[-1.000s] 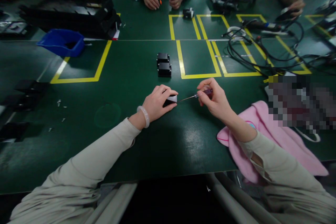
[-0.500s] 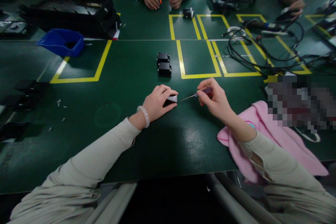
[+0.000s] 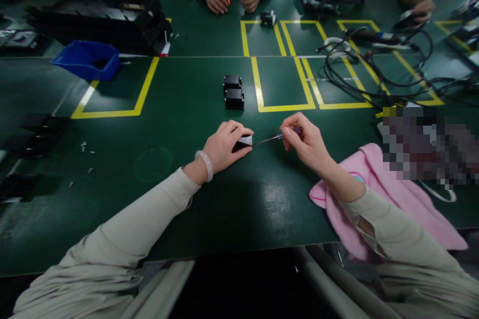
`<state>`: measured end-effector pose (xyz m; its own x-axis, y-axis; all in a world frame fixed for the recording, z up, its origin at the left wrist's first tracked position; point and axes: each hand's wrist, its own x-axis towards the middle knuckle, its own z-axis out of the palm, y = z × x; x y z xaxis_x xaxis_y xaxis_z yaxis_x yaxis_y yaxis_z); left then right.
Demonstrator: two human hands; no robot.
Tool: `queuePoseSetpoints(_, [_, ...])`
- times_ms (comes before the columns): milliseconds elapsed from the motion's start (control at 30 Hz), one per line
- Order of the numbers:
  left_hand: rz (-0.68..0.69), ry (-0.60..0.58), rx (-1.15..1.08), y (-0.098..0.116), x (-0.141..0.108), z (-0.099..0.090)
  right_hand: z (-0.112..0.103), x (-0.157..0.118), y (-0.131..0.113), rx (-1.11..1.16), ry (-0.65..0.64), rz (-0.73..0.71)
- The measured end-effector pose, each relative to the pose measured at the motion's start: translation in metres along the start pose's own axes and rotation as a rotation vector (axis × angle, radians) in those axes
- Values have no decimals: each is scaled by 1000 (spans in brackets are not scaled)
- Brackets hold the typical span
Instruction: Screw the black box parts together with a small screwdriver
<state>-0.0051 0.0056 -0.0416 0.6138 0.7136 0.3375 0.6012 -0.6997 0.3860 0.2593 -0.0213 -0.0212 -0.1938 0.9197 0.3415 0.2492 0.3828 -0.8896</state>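
Observation:
My left hand (image 3: 226, 147) is wrapped round a small black block (image 3: 243, 143) on the green table (image 3: 224, 219), its fingers over the top and thumb along the near side. In my right hand (image 3: 305, 139) is a screwdriver (image 3: 279, 136), pinched by the handle. Its thin shaft points left, with the tip at the block's right side; whether it touches is too small to tell. Beyond my left hand stand two black blocks (image 3: 234, 98) with small silver parts on their sides, one behind the other.
Small screws (image 3: 83, 146) and dark parts (image 3: 35, 144) lie left. A blue bin (image 3: 90, 60) and black trays (image 3: 101, 20) stand back left. Pink cloth (image 3: 389, 194) lies under my right forearm. Cables (image 3: 374, 79) are back right. Other people's hands (image 3: 217, 0) are across the table.
My right hand has shifted very slightly, with the screwdriver still in it. The left hand and its block look the same.

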Motion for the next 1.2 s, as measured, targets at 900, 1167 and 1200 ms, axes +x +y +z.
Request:
queuePoseSetpoints(900, [-12, -13, 4, 0, 1, 0, 0, -1, -1, -22, -10, 0])
queuePoseSetpoints(1167, [-25, -17, -2, 1, 1, 0, 0, 0, -3, -17, -7, 25])
queuePoseSetpoints(1200, [-24, -16, -3, 1, 0, -1, -1, 0, -2, -22, -10, 24])
